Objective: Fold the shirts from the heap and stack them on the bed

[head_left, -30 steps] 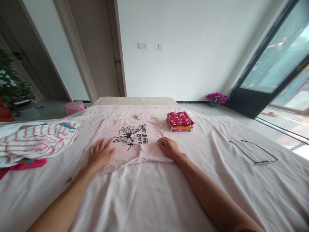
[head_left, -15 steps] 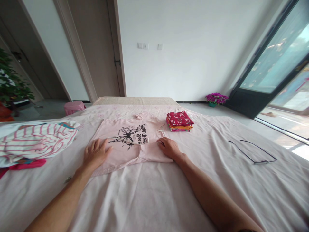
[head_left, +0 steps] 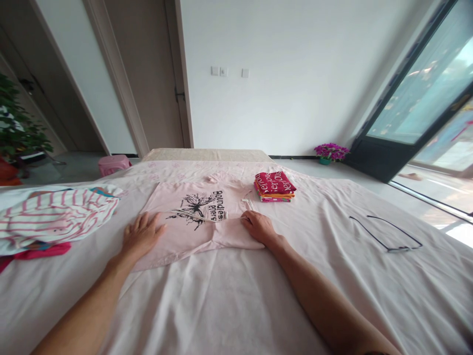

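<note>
A pale pink T-shirt (head_left: 185, 231) with a black butterfly print and lettering lies spread on the bed sheet in front of me. One part of it is folded over near the right side, with whitish cords or edging across the print. My left hand (head_left: 143, 235) rests flat on the shirt's left edge, fingers stretched out. At the right end, my right hand (head_left: 259, 226) has its fingers curled on the folded part, gripping the fabric. Just beyond that hand stands a stack of folded clothes (head_left: 275, 185), with a red lettered piece on top.
Loose striped clothes (head_left: 55, 214) are heaped on the left of the sheet (head_left: 207, 305). A pair of glasses (head_left: 402, 247) lies on the right. Past the bed stand a pink stool (head_left: 114, 164) and a pot of purple flowers (head_left: 331, 152).
My left hand has slid a little to the left along the shirt. The right hand stays in place on the fabric.
</note>
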